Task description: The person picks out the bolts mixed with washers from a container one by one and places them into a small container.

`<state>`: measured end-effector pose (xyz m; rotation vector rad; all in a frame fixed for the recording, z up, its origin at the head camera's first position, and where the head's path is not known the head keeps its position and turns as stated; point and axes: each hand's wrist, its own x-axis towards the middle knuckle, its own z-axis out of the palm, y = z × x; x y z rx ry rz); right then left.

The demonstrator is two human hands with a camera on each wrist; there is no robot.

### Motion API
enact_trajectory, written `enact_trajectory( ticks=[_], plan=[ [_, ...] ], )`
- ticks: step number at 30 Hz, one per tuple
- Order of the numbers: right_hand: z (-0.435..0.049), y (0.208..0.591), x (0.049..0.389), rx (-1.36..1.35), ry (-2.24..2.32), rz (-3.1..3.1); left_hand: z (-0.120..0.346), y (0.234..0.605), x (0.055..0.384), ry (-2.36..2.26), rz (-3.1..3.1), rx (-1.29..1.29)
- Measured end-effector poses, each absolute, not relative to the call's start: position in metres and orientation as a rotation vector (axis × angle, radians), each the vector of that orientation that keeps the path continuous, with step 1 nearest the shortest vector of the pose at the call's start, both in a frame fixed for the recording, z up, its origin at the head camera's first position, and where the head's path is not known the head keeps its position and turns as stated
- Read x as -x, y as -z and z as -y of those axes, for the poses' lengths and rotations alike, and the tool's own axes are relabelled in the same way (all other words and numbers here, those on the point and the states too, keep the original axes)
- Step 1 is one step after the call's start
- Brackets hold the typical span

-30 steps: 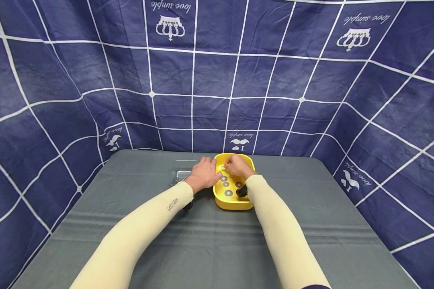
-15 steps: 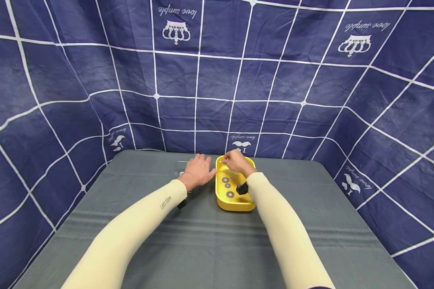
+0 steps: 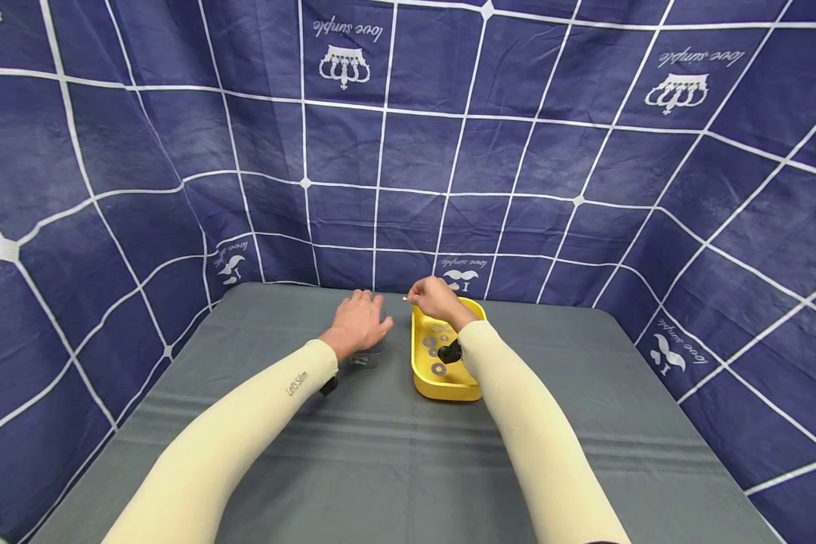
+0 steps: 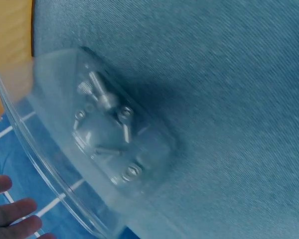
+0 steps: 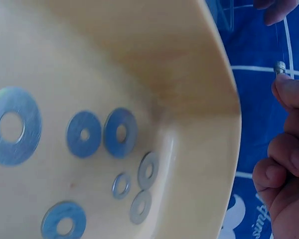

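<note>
A small socket-head screw (image 5: 280, 67) with a knurled metal head is pinched between the thumb and finger of my right hand (image 3: 438, 297), over the far left rim of the yellow bin (image 3: 447, 391). Flat metal washers (image 5: 120, 132) of several sizes lie on the bin's floor. My left hand (image 3: 359, 319) holds nothing, its fingers spread beside a clear plastic box (image 4: 55, 99). Inside that box lie loose screws (image 4: 97, 82) and hex nuts (image 4: 132, 173). From the head view, the left hand and forearm cover most of the box.
The bin and the clear box stand side by side on a grey cloth-covered table (image 3: 408, 461), toward its far edge. A blue curtain with white lines (image 3: 408, 151) hangs behind the table and along both sides.
My right hand has risen out of the yellow bin and moved left with the screw. My left hand has drawn away from the bin's rim, to the left.
</note>
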<state>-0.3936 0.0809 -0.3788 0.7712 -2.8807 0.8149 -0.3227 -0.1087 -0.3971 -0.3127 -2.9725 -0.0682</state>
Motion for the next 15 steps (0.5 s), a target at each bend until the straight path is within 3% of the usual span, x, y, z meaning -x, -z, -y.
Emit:
enact_trajectory(
  ticks=[15],
  plan=[
    [-0.046, 0.38, 0.389, -0.903, -0.842, 2.835, 0.144, 0.403, 0.316, 0.079, 2.973, 0.241]
  ],
)
